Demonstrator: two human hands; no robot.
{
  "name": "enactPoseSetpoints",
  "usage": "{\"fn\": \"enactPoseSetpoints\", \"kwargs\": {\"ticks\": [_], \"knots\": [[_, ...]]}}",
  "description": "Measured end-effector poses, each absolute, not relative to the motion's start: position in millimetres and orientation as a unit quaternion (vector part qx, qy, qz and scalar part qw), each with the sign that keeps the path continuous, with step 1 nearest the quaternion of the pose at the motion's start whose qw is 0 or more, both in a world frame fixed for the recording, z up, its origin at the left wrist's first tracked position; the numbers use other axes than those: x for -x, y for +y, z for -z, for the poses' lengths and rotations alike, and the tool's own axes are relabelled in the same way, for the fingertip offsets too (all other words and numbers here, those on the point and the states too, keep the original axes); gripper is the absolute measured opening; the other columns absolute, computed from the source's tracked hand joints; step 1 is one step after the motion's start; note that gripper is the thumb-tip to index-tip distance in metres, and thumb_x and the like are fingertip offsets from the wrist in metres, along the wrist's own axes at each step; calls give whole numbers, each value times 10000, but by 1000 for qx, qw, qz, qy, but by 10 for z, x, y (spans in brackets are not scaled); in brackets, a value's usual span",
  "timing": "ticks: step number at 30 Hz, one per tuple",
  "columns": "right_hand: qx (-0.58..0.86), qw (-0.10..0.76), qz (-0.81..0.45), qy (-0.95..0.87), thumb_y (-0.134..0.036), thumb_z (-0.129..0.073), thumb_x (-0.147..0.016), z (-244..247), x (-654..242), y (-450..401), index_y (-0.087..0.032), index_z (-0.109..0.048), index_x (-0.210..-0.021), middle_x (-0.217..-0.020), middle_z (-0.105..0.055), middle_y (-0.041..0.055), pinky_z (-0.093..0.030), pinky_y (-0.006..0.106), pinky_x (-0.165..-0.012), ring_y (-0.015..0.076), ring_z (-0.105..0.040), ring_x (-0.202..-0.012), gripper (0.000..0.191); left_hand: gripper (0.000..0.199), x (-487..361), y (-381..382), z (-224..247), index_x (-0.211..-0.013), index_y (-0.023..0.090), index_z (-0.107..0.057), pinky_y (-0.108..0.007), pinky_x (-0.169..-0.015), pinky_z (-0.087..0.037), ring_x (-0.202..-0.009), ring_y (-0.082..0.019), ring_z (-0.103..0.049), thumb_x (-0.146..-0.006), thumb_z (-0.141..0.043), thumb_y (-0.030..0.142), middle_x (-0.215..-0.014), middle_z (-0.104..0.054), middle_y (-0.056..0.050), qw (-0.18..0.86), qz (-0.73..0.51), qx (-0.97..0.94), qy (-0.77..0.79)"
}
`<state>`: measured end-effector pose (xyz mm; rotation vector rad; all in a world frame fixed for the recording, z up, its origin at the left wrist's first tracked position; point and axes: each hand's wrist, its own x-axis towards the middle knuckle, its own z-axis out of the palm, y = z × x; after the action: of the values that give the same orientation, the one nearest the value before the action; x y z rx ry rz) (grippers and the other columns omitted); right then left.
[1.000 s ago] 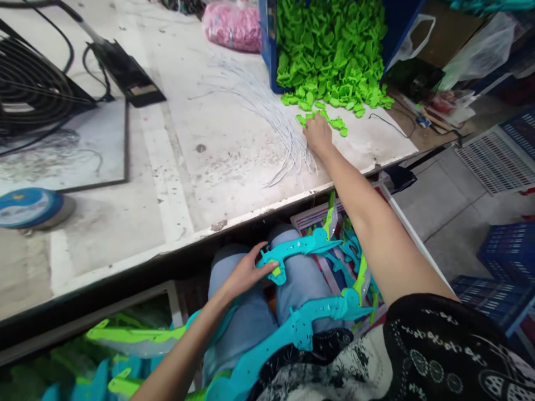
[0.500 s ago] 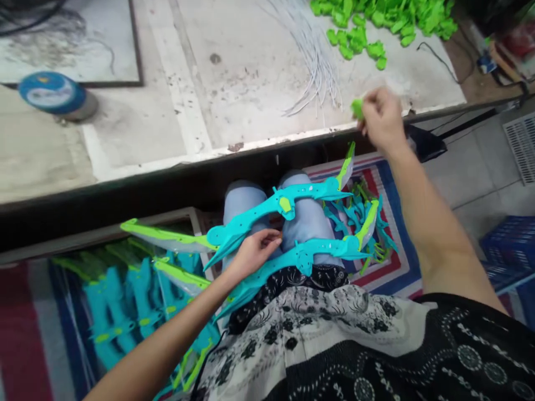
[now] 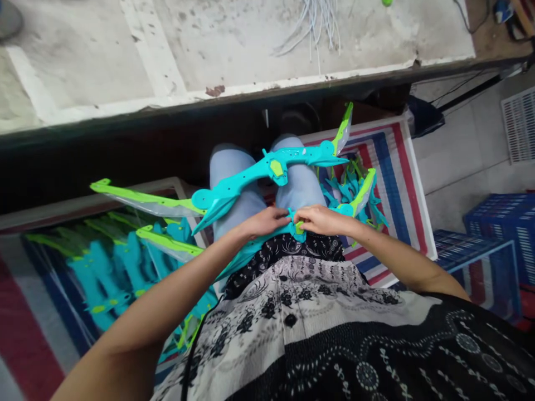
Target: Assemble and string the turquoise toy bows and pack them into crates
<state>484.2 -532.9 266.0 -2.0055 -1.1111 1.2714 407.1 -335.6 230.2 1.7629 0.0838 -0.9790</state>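
Two turquoise toy bows with lime-green tips lie across my lap. The farther bow [image 3: 238, 181] rests over my knees, a green piece [image 3: 276, 167] set at its middle. On the nearer bow [image 3: 246, 255], my right hand [image 3: 318, 220] pinches a small green piece [image 3: 299, 226] against the centre. My left hand [image 3: 267, 221] grips the same bow just left of that centre, its fingers closed and nearly meeting my right hand. My hands hide part of the nearer bow's middle.
A worktable [image 3: 234, 55] with white strings [image 3: 320, 22] spans the top. More bows fill a container [image 3: 167, 184] at the left. At the right, a striped lined bin [image 3: 393, 167] holds turquoise and green parts, beside blue crates [image 3: 501, 223].
My right hand has come down from the table edge to the nearer bow's centre with the green piece. My left hand has moved onto that bow. The view has tilted downward.
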Motion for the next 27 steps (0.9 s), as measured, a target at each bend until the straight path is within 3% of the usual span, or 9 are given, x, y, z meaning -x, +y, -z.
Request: {"fn": "enactPoseSetpoints", "kwargs": {"ticks": [3,10,14,20,24,27], "knots": [[733,256,-459,-431,-90,-601,-869,-2637,-4814,-5300,-170,-681,-944,-954,-656,45,-464,266,-812,155,-611,-876,136,322,-4087,-3368,-2292,-669,187,-519,-276,-616,-337,-649,-159,-449,-764,-490,494,-638,-491,0,532,408,-741,36],[767,192,-406,-457,-145,-552,-920,-2666,-4706,-5260,-171,-651,-1038,-1043,-617,73,-442,261,-750,161,-601,-860,156,448,-4049,-3397,-2255,-833,166,-583,-264,-635,-360,-738,-173,-496,-675,-607,584,-769,-554,-13,588,403,-701,30],[824,158,-426,-340,-252,-571,-944,-2715,-4574,-5326,-165,-588,-1247,-856,-667,52,-422,278,-707,195,-627,-795,316,507,-4039,-3492,-2187,-785,173,-544,-261,-571,-296,-669,-149,-439,-644,-646,648,-687,-492,3,561,385,-730,58],[843,322,-425,-75,-306,-672,-856,-2567,-4166,-5547,-208,-233,-1570,-737,-648,-32,-465,269,-692,173,-634,-714,844,447,-4026,-3572,-2144,-734,184,-514,-275,-570,-303,-640,-146,-444,-693,-588,622,-673,-510,-1,547,369,-748,66],[797,436,-418,1,-268,-616,-871,-2327,-3939,-5517,-213,-90,-1608,-721,-567,-59,-480,249,-644,136,-579,-646,907,425,-4059,-3594,-2147,-740,178,-528,-282,-564,-311,-637,-163,-491,-690,-642,585,-667,-553,-11,477,372,-791,88],[817,422,-392,-30,-268,-584,-887,-2228,-3867,-5469,-228,-121,-1609,-784,-589,-34,-481,264,-654,138,-578,-654,858,373,-4102,-3602,-2144,-752,167,-550,-273,-574,-331,-650,-168,-530,-749,-639,529,-686,-590,-20,463,371,-802,78]]}}
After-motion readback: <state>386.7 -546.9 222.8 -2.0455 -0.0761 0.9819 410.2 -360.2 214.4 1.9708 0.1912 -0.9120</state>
